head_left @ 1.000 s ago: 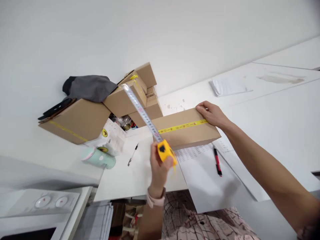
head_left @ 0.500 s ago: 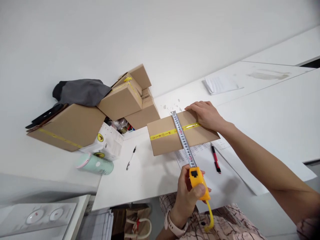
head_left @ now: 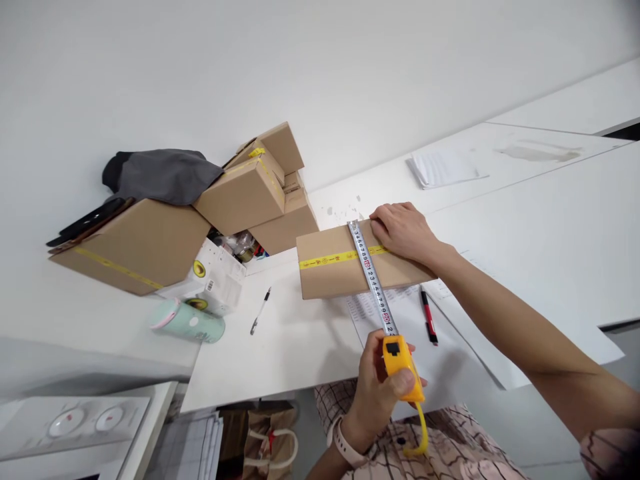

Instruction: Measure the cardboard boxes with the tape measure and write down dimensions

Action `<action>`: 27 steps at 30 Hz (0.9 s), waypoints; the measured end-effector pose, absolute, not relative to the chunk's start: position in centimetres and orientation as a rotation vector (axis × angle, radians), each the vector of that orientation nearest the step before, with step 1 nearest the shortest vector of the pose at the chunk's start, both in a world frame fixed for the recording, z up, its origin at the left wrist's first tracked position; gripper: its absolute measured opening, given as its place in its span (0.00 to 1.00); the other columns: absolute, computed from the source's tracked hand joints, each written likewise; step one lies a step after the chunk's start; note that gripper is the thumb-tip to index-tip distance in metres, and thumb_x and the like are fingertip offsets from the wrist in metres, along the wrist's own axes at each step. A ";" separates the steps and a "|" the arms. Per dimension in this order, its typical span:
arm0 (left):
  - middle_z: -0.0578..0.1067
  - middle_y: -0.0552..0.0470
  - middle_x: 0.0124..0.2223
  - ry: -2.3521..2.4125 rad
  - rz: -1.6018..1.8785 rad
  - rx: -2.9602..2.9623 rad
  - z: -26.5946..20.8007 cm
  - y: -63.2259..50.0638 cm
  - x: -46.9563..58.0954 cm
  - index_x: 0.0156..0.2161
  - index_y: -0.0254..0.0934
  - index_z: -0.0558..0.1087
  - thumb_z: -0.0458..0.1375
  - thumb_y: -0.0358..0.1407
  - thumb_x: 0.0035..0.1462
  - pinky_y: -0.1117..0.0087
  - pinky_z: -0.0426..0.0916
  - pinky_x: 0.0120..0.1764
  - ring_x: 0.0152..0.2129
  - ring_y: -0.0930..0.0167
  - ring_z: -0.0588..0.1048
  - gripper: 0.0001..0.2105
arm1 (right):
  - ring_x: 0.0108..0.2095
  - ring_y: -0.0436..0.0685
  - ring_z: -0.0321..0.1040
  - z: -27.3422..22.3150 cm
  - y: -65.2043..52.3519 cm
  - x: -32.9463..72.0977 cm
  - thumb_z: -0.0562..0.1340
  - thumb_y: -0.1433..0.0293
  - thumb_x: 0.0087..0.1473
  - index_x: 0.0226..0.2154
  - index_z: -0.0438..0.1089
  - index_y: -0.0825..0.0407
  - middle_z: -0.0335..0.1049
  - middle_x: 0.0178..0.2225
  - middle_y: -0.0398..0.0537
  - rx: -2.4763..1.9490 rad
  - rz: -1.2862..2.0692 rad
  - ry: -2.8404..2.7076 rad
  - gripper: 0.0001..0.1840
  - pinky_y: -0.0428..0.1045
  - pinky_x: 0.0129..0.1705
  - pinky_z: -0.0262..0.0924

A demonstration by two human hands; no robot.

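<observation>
In my left hand is a yellow tape measure, with a yellow strap hanging from it. Its metal blade is drawn out and lies across the top of a small cardboard box sealed with yellow tape. The blade's hooked end sits at the box's far edge. My right hand grips the far right side of the box, fingers bent over that edge. Printed sheets lie partly under the box, and a red and black pen rests on the paper beside it.
Cardboard boxes are stacked at the left, with a grey cloth on top. A white carton and a mint-green bottle stand near the table's left edge. A slim pen and a paper stack lie on the table.
The near edge of the box has tipped or shifted slightly away from me. The tape blade sits a little further right, and my right hand's fingers are more curled.
</observation>
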State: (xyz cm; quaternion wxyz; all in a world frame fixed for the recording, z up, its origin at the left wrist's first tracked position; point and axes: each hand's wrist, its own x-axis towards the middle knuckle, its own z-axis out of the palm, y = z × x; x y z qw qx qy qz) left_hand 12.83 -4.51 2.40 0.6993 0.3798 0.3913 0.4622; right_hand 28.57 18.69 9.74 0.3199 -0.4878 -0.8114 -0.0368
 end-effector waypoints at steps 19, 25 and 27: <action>0.72 0.47 0.49 0.880 0.963 0.919 1.2 -5.1 11.4 0.51 0.40 0.65 0.74 0.54 0.43 0.65 0.76 0.39 0.34 0.70 0.78 0.36 | 0.42 0.62 0.63 8.7 18.1 29.0 0.47 0.72 0.68 0.59 0.73 0.40 0.76 0.47 0.54 -1.108 -0.285 -2.252 0.27 0.56 0.43 0.52; 0.72 0.46 0.50 0.879 0.941 0.923 0.4 -5.3 11.3 0.52 0.40 0.64 0.74 0.54 0.43 0.64 0.76 0.40 0.35 0.69 0.78 0.37 | 0.43 0.62 0.63 8.6 17.6 29.1 0.46 0.72 0.69 0.58 0.73 0.40 0.76 0.47 0.53 -1.111 -0.275 -2.241 0.27 0.56 0.44 0.52; 0.72 0.46 0.50 0.879 0.938 0.927 0.4 -5.4 11.2 0.52 0.40 0.64 0.74 0.53 0.43 0.65 0.75 0.40 0.35 0.68 0.78 0.37 | 0.43 0.62 0.63 8.5 17.6 29.2 0.47 0.72 0.69 0.58 0.73 0.40 0.75 0.47 0.53 -1.110 -0.273 -2.236 0.26 0.56 0.43 0.52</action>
